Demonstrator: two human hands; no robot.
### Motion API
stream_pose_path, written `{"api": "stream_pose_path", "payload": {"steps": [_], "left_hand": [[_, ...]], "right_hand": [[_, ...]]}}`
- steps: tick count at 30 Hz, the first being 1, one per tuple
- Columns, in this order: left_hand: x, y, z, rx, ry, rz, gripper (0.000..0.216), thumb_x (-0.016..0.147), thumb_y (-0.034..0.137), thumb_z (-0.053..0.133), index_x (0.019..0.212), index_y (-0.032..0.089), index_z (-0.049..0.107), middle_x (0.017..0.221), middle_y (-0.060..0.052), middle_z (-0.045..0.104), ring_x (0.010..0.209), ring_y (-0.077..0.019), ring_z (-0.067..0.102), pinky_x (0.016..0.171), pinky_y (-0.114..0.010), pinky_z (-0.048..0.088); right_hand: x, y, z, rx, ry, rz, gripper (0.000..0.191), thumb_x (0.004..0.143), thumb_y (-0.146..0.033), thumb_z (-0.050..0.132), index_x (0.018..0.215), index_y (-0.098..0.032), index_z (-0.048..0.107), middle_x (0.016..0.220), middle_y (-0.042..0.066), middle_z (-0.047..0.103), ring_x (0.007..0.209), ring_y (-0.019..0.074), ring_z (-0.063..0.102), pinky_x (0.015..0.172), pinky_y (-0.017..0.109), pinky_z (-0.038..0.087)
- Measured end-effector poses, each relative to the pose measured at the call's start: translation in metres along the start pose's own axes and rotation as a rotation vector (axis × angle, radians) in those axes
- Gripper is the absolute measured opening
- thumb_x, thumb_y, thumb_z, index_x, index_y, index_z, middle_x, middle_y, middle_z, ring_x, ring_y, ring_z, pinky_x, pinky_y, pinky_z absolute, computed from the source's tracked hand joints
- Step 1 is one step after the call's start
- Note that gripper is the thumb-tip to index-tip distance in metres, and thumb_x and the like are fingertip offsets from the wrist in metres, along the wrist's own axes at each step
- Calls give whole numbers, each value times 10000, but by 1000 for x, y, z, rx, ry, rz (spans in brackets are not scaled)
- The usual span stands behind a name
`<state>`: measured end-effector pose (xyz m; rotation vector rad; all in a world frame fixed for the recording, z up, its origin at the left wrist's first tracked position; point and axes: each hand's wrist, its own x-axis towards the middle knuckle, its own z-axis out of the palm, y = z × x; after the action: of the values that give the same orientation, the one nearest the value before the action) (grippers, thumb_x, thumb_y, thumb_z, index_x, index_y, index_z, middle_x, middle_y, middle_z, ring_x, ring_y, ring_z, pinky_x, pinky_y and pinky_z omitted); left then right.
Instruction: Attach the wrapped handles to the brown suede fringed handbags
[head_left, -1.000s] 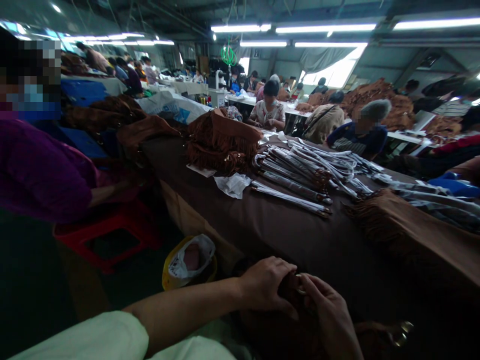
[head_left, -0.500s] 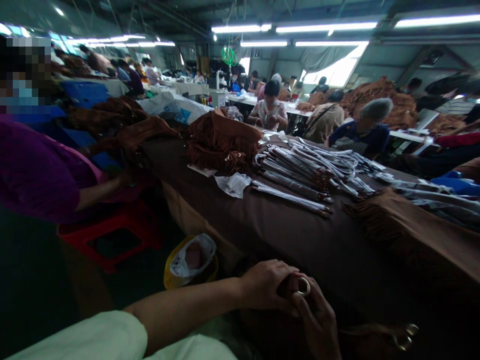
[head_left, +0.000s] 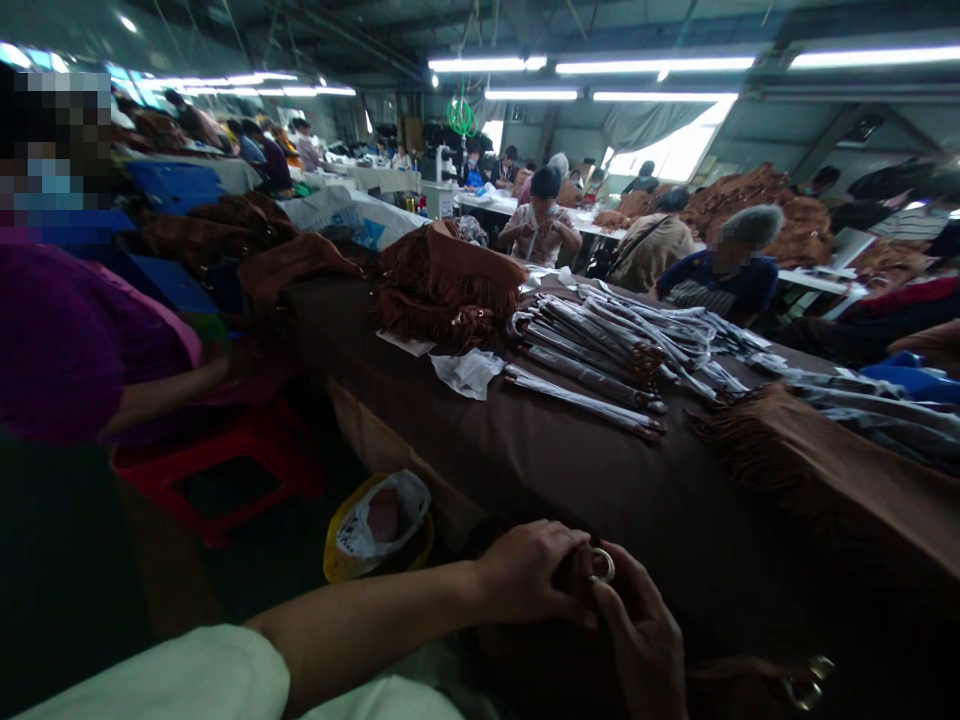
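Metal ring (head_left: 601, 565) sits at lower centre of the frame, pinched at the point where the two hands meet, and is fixed to a brown leather piece (head_left: 574, 578) that shows only as a dark fold between the fingers. The left hand (head_left: 525, 578) is curled shut over the top of that piece, knuckles up. The right hand (head_left: 642, 635) comes up from the bottom edge with thumb and fingertips closed on the ring.

Against half a second ago, the ring lies slightly higher and further left and shows less of its open face. One second ago it was almost hidden under the fingers. The right hand now lies closer in to the left than it did a second ago. The left hand's grip is unchanged.

The work is held just in front of the near edge of the table (head_left: 570, 470), which is covered in brown cloth. On it, mid-frame:
- a bundle of wrapped straps (head_left: 592, 360)
- a white paper scrap (head_left: 469, 370) just left of the straps
- a fringed brown bag (head_left: 446, 285) behind the scrap

None of these has moved.

A metal clasp (head_left: 806, 682) lies at lower right. At the left edge, a co-worker's forearm (head_left: 161, 395) sits lower than before, above a red stool (head_left: 217, 470).
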<state>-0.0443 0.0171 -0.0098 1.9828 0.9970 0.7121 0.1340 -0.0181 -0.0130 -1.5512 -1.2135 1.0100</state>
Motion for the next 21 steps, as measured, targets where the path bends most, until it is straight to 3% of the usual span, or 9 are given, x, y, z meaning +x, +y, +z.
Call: {"api": "stream_pose_path", "payload": {"steps": [4, 7, 10, 15, 21], "left_hand": [[-1, -5, 5, 11, 8, 28, 844, 622, 572, 760, 1317, 164, 510, 1194, -112, 615, 1085, -271, 568, 960, -363, 422], [-1, -11, 10, 32, -1, 83, 849, 636, 559, 758, 1341, 167, 493, 1224, -113, 605, 1099, -265, 565, 971, -353, 414], [-1, -16, 13, 87, -31, 102, 843, 634, 547, 763, 1346, 186, 493, 1220, -112, 609, 1082, -275, 573, 963, -367, 415], [-3, -5, 4, 26, -55, 97, 835, 637, 519, 769, 1350, 191, 484, 1228, -112, 596, 1107, -278, 557, 982, -375, 407], [-6, 9, 2, -189, 93, 81, 420, 812, 301, 641, 1218, 210, 577, 1164, -51, 619, 1078, -191, 565, 963, -299, 414]], "right_hand": [[-1, -6, -4, 209, -110, 188, 353, 685, -539, 721, 768, -202, 661, 588, -30, 536, 544, 130, 454, 499, 233, 366], [-2, -14, -2, 345, -264, 299, 363, 709, -536, 708, 657, -192, 604, 546, -43, 469, 498, 99, 376, 469, 220, 326], [0, -24, -1, 287, -356, 284, 393, 695, -543, 718, 615, -176, 604, 540, -36, 467, 499, 94, 381, 466, 217, 320], [5, -35, -2, 278, -336, 330, 385, 660, -529, 751, 625, -165, 629, 508, -49, 447, 465, 77, 350, 441, 204, 305], [7, -25, -3, 459, -264, 414, 351, 641, -463, 789, 600, -172, 598, 524, -41, 489, 470, 78, 409, 441, 193, 352]]}}
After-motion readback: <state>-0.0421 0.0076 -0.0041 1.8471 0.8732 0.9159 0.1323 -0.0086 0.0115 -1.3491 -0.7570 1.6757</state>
